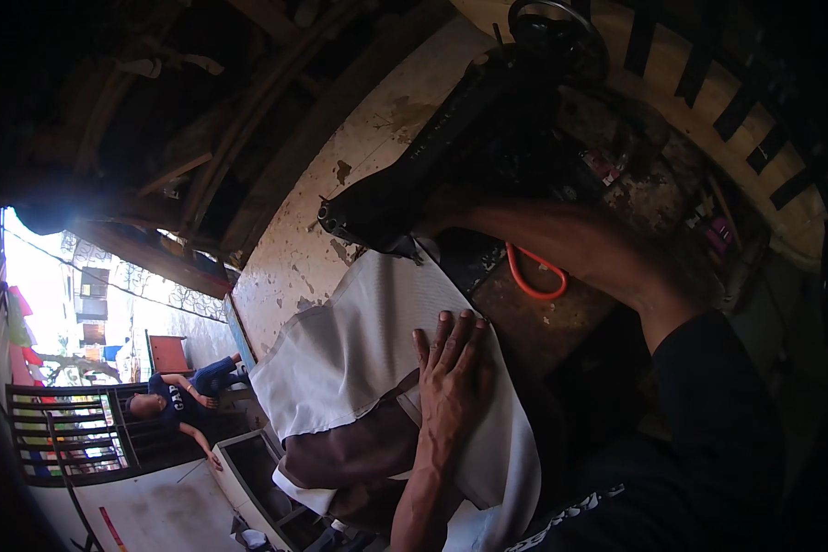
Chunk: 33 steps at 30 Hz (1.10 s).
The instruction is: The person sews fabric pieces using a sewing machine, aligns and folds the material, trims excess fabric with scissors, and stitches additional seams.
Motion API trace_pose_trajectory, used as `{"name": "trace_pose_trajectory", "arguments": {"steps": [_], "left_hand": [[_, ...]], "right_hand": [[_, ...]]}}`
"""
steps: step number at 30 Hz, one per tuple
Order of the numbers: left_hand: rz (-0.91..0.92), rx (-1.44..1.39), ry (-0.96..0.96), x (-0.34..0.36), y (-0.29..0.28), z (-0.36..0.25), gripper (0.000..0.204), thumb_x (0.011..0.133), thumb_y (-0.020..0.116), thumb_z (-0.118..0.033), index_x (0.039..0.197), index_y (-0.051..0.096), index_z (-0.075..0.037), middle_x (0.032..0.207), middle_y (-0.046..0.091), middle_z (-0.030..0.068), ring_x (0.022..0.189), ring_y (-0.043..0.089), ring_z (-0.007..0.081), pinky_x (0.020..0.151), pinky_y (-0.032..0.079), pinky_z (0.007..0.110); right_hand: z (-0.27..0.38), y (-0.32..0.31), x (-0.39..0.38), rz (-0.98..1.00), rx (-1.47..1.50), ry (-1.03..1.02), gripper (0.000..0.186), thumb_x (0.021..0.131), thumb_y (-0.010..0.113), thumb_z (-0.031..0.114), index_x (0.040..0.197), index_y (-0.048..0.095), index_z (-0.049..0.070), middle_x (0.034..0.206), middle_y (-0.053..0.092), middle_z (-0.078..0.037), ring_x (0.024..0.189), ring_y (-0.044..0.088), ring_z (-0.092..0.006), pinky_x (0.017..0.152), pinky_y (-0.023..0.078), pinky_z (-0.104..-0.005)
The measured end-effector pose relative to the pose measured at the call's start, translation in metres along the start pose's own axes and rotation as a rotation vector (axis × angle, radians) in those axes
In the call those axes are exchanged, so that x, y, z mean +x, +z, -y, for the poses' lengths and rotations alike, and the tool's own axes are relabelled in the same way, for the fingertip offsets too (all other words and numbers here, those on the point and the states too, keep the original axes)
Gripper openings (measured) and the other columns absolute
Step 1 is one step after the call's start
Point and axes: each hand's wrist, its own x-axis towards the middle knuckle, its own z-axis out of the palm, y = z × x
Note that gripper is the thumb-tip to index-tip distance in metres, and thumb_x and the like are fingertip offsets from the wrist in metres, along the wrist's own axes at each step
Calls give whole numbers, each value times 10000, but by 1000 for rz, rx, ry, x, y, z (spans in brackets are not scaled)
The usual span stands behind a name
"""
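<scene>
My left hand (451, 377) lies on white cloth (340, 331), fingers stretched flat, pointing up toward a black sewing machine (400, 170). Dark brown cloth (331, 451) shows beside my left wrist. The white cloth's upper corner sits under the machine's needle end. My right hand (437, 212) reaches in from the right behind the machine head, its fingers hidden in shadow. An orange loop handle (552, 290) lies just below my right forearm on the worn machine table.
A worn pale tabletop (294, 267) extends behind the machine. Its handwheel (591, 46) is at the top. A person (179, 400) in dark clothes is at the left, near an open frame (244, 460) and barred railing (55, 442). Dark cluttered items (708, 230) sit at the right.
</scene>
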Motion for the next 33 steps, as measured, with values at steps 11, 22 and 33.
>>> {"name": "trace_pose_trajectory", "arguments": {"steps": [11,22,33], "left_hand": [[1,32,15,24,-7,14,523,888,623,-86,1410,633,-68,1505,570,160,1485,433,377,1253,199,613],[32,61,23,43,-10,35,572,852,696,-123,1421,634,-127,1532,524,150,1512,392,350,1247,190,642],[-7,52,39,59,-20,60,605,789,708,-129,1392,656,-141,1366,528,212,1367,508,384,1234,235,653]], "right_hand": [[6,6,38,-102,38,-31,313,926,625,361,1095,749,129,1140,725,-107,1099,695,-334,939,529,-474],[-36,11,60,-137,271,-90,290,931,636,356,1064,735,118,1125,706,-124,1093,690,-337,942,529,-468],[-28,-9,66,-136,251,-28,227,911,726,314,954,707,92,1027,663,-127,1047,684,-346,913,531,-449]]}}
